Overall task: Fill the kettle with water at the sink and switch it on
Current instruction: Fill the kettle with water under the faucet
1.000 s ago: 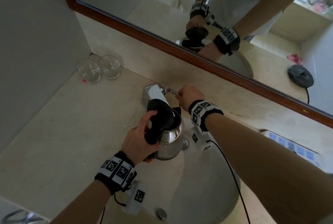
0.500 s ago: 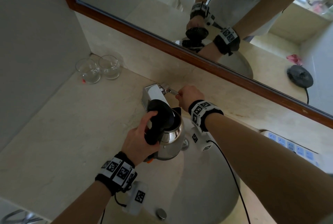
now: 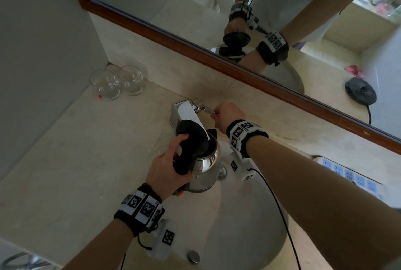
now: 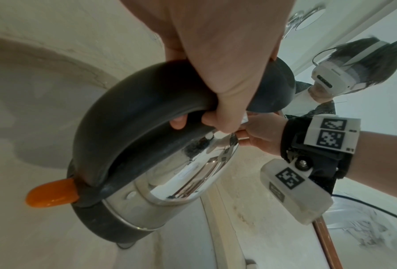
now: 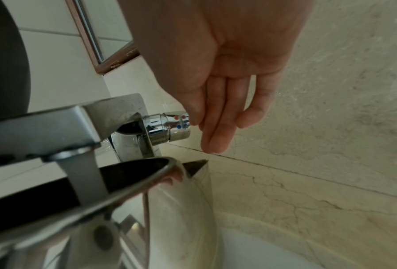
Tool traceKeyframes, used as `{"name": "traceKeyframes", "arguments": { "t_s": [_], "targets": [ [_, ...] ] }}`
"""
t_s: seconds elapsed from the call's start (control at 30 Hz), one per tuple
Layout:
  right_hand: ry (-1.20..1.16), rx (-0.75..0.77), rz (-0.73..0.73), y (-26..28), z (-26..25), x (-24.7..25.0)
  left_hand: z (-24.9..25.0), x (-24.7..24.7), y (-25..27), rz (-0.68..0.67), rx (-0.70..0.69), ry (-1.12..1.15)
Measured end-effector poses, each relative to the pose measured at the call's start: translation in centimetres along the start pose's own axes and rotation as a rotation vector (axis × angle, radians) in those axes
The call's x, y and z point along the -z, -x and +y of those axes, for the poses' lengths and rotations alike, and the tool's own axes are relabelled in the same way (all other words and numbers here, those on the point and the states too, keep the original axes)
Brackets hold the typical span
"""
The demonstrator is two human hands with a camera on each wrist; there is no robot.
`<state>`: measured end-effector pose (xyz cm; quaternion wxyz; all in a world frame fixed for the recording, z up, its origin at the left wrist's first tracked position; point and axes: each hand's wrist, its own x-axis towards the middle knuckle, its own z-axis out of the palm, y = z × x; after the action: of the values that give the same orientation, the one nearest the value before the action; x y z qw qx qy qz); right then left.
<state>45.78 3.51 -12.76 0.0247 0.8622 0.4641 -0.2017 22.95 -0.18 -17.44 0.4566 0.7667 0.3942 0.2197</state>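
The kettle, steel with a black handle and its lid flipped up, is held over the sink with its open mouth directly under the tap. The left hand holds it, fingers curled round the handle. The left wrist view alone shows the orange switch sticking out at the foot of the handle, above the kettle's black base ring, and the room mirrored in the steel wall. The right wrist view alone shows a stream of water falling from the tap's spout into the kettle's mouth, and the chrome knob on the tap's side with red and blue dots. In that view the right hand has nearly straight, relaxed fingers pointing down just beside the knob's end, gripping nothing there. From the head view the same hand appears closed at the tip of a thin lever projecting from the knob; whether it grips the lever cannot be told. Farther out, two glasses stand side by side in the counter's back corner, beneath the wood-framed mirror, and a white power strip lies on the counter to the right.
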Motion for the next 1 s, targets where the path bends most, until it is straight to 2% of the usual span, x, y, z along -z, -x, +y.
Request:
{"name": "traceKeyframes", "arguments": {
  "t_s": [1.0],
  "targets": [
    [0.011, 0.008, -0.006, -0.19, 0.07, -0.14, -0.22, -0.13, 0.18, 0.001, 0.013, -0.001]
  ]
}}
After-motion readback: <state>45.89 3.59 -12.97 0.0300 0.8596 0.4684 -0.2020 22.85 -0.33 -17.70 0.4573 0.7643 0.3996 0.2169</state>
